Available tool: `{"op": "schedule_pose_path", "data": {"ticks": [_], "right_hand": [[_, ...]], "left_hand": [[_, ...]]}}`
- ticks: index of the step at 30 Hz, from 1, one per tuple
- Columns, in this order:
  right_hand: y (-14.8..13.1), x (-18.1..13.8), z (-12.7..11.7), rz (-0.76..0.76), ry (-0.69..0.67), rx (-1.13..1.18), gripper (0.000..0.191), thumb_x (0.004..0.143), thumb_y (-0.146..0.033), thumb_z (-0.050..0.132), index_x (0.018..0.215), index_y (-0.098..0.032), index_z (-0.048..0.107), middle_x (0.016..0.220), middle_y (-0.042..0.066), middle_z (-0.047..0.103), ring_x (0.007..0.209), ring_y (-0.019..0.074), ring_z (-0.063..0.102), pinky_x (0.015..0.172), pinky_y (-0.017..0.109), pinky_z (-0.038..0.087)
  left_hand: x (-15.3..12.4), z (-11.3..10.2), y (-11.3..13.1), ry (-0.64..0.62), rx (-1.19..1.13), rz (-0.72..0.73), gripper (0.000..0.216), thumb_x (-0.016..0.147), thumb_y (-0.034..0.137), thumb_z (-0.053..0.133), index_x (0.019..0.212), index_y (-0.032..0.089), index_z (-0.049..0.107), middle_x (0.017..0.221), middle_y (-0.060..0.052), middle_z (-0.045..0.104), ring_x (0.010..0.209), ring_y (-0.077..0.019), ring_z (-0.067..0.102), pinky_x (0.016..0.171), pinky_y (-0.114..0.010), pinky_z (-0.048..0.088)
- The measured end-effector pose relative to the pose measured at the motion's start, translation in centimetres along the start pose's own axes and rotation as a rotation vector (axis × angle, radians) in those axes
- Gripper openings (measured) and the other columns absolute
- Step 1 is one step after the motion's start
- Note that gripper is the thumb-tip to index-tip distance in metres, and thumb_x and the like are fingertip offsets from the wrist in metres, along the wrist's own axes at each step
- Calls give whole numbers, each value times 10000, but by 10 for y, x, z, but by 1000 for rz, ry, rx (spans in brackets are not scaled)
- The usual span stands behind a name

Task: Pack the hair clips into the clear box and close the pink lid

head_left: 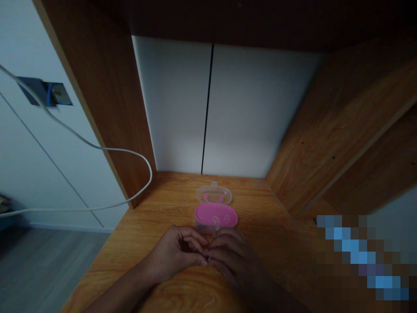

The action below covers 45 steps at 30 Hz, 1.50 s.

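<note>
My left hand (pixel 180 252) and my right hand (pixel 233 256) meet fingertip to fingertip just above the wooden surface. Both are closed in a pinch. A tiny pale, shiny thing (pixel 207 259) shows between the thumbs and fingers, too small and dim to name. Right beyond my hands sits a clear plastic case with a pink oval top (pixel 211 211), which bears a few small pale ring shapes. Its transparent lid (pixel 214 194) lies tipped back behind it, with a pink strip inside. My fingers hide part of the case's near side.
Wooden side panels stand at the left (pixel 114 108) and right (pixel 319 143) of the wooden desktop (pixel 163 195). A white cable (pixel 127 151) loops over the left panel. At the back is a white panel (pixel 254 108) with a dark seam. A pixelated patch covers the lower right.
</note>
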State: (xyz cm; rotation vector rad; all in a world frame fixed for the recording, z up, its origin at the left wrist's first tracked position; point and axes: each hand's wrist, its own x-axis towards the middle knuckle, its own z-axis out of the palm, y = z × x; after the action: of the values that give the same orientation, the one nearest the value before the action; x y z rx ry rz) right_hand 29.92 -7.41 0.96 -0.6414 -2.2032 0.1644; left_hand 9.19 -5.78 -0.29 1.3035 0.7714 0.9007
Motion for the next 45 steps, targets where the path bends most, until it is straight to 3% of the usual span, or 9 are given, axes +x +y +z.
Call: {"op": "schedule_pose_path", "data": {"ticks": [7,12,18,23,28,32,39,42,45], "right_hand": [[0,-4,1,73,58,-6,135,876,-197,684,996,-254,657,851,10,725,853,184,637,777,345,541],[1,-6,0,106,74,-29,150,853,-193,703,982,-265,676,848,7,728,872,189,640,790,347,543],[4,-7,0,86,90,-30,159,846,-177,718,980,-252,678,847,2,734,875,186,639,798,341,543],[5,-8,2,108,83,-40,148,851,-192,725,976,-255,677,859,5,735,887,191,638,808,354,539],[6,-8,2,108,95,-36,134,854,-175,721,958,-240,667,845,9,728,885,194,624,791,352,532],[4,-6,2,91,91,-14,95,872,-167,697,932,-237,676,820,-2,722,867,179,614,786,336,516],[4,-6,1,135,71,-28,149,853,-89,663,931,-215,647,853,16,714,871,185,598,810,343,491],[-1,-5,1,127,-33,-54,147,881,-82,594,954,-202,640,864,25,704,854,182,582,813,345,479],[-12,-3,1,105,-250,-45,108,904,-158,597,985,-211,644,985,21,702,936,193,576,872,358,462]], "left_hand": [[-2,-1,8,0,222,80,144,691,279,851,780,180,796,752,-57,789,692,-196,734,676,-270,573],[-3,-1,14,-41,421,314,60,812,248,767,848,237,813,785,-39,787,729,-175,705,698,-262,541],[-6,-7,15,-89,768,613,241,914,137,623,1088,245,750,947,-58,774,868,-188,676,780,-296,524],[-11,-11,20,-151,959,698,313,928,121,596,1201,251,677,1067,-54,747,952,-193,655,853,-313,517],[-11,-11,27,-164,1123,722,208,948,129,554,1097,194,682,1000,-71,744,911,-198,646,833,-322,516],[-9,-6,27,-89,1105,803,114,938,131,548,946,161,658,841,-67,714,786,-185,626,754,-315,517],[-7,-4,19,-28,1107,703,102,907,149,551,843,167,629,730,-45,650,727,-186,578,692,-307,472],[-5,-13,19,139,1092,616,87,877,160,561,811,165,617,729,-43,636,710,-184,578,656,-296,455],[-2,-24,18,392,995,447,105,864,178,567,766,168,603,716,-28,632,665,-165,586,625,-276,447]]}}
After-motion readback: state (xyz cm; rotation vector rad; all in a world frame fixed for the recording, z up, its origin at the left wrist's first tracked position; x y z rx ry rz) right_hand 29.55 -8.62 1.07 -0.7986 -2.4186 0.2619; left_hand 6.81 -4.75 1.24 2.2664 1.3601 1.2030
